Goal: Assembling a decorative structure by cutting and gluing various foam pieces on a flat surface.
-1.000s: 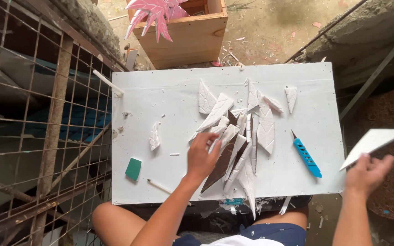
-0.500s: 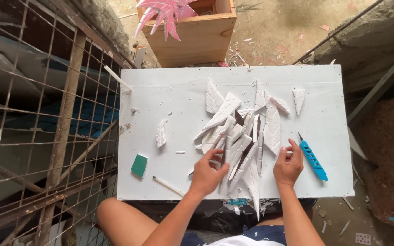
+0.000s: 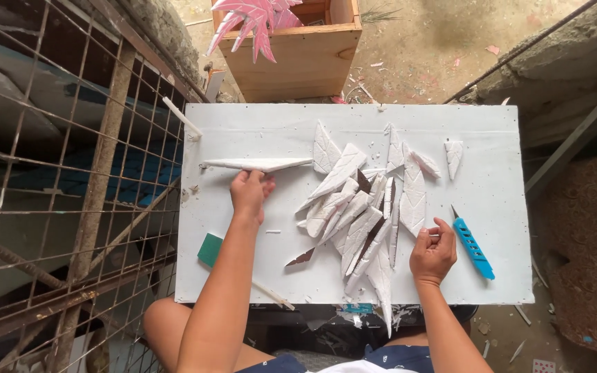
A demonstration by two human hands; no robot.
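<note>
My left hand (image 3: 250, 195) holds a long thin white foam leaf piece (image 3: 257, 164) edge-on above the left part of the white board (image 3: 243, 131). My right hand (image 3: 433, 252) rests on the board with fingers curled and nothing in it, next to a blue craft knife (image 3: 472, 245) on its right. Between the hands lies a pile of several white carved leaf-shaped pieces (image 3: 364, 207), some with brown undersides.
A green block (image 3: 209, 250) and a thin wooden stick (image 3: 271, 294) lie near the board's front left edge. A wooden crate (image 3: 298, 59) with a pink feathery piece (image 3: 250, 21) stands beyond the board. A rusty wire mesh frame (image 3: 70, 173) runs along the left.
My left hand left the pile and moved left, now lifting a long white piece. My right hand shifted right toward the blue knife; a second ago it held a white piece out to the right.
</note>
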